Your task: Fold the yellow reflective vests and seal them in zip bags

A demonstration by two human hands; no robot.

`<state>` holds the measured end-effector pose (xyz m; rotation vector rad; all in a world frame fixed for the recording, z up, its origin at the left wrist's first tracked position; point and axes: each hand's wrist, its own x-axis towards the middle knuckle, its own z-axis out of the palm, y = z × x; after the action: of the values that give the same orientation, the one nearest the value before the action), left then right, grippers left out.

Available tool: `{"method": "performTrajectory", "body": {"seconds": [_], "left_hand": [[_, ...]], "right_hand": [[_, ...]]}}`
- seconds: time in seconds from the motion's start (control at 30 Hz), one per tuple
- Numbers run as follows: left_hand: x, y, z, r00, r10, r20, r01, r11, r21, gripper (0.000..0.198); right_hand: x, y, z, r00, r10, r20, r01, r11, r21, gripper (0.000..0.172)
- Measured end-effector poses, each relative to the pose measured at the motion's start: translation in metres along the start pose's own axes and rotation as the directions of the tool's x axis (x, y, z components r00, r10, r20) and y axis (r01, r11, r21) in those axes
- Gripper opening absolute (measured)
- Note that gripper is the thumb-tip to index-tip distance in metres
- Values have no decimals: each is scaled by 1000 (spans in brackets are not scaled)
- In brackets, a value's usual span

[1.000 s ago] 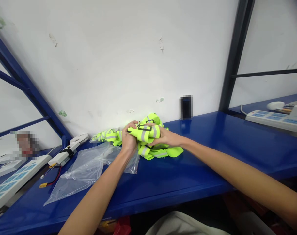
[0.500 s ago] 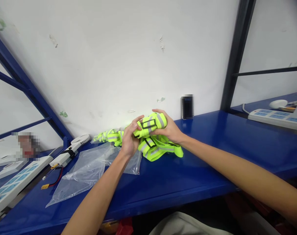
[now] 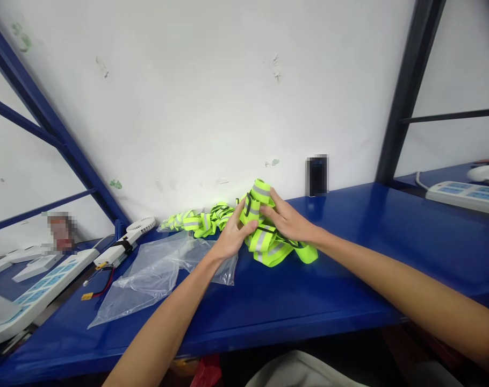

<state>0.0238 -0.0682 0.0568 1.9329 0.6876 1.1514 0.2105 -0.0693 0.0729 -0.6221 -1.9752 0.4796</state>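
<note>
A bundle of neon-yellow reflective straps [image 3: 270,248] with grey stripes and black buckles hangs and rests between my hands, above the blue table [image 3: 349,258]. My left hand [image 3: 233,232] grips its left side, thumb toward me. On the right side, my right hand [image 3: 287,215] has its fingers closed round the upper folds, partly hiding them. Loops of strap drape below onto the tabletop. Behind my left hand lies a second heap of yellow reflective straps [image 3: 196,221]. Clear plastic bags [image 3: 148,274] lie flat to the left of my hands.
A white handheld fan [image 3: 142,226] lies by the left frame, near a yellow connector [image 3: 87,296] on red and black wires. White power strips [image 3: 47,290] sit at the left and right sides. A dark blurred box [image 3: 317,176] stands against the wall.
The held bundle has been turned, so its upper buckle now faces left and stands more upright. My left thumb has come across the front. The view has shifted slightly left.
</note>
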Motion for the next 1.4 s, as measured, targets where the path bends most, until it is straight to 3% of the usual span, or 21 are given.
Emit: {"method": "performTrajectory", "body": {"seconds": [0.17, 0.3, 0.4, 0.53, 0.63, 0.77, 0.83, 0.87, 0.93, 1.0, 1.07, 1.17, 1.27, 1.33, 1.4], "left_hand": [[1, -3, 3, 999, 21, -31, -22, 999, -41, 87], [1, 1, 6, 998, 50, 34, -43, 983, -181, 68], [1, 7, 4, 998, 60, 19, -56, 984, -171, 61], [3, 15, -6, 998, 44, 41, -36, 985, -166, 84], [6, 18, -15, 997, 21, 74, -7, 985, -174, 102], [10, 29, -27, 993, 23, 117, -24, 1000, 8, 93], [11, 38, -33, 995, 43, 90, -57, 986, 156, 89], [12, 42, -37, 996, 68, 62, -80, 972, 222, 86], [15, 53, -46, 989, 148, -9, -138, 939, 314, 81], [20, 66, -60, 959, 268, -96, -221, 913, 343, 79], [27, 84, -75, 893, 409, -186, -334, 882, 332, 82], [41, 110, -99, 764, 585, -274, -472, 795, 381, 79], [55, 124, -119, 663, 676, -321, -511, 723, 465, 80], [61, 123, -127, 652, 672, -352, -491, 727, 480, 83], [64, 116, -131, 709, 621, -335, -458, 766, 451, 86]], "right_hand": [[5, 1, 2, 996, -75, -52, 72, 996, -52, 59], [6, 4, -2, 1000, -12, -24, 12, 1000, 5, 59], [3, 5, -7, 999, -50, -1, 50, 999, 3, 58], [-1, 1, -10, 995, -90, 47, 91, 996, -24, 56], [-1, -4, -6, 997, -44, 56, 50, 993, -106, 53], [2, -8, -4, 993, 103, -53, -115, 925, -363, 43], [6, -7, -6, 984, 173, -41, -170, 848, -501, 31], [7, -6, -9, 979, 204, -12, -177, 817, -549, 31], [11, -2, -15, 969, 246, 32, -180, 785, -592, 48], [14, 3, -24, 961, 277, 14, -218, 782, -583, 62], [17, 10, -35, 940, 339, -44, -312, 797, -517, 69], [22, 22, -47, 909, 403, -101, -413, 847, -335, 72], [29, 33, -55, 919, 380, -107, -395, 876, -278, 65], [33, 39, -57, 923, 362, -129, -385, 879, -282, 48], [37, 38, -57, 919, 333, -213, -374, 906, -197, 33]]}}
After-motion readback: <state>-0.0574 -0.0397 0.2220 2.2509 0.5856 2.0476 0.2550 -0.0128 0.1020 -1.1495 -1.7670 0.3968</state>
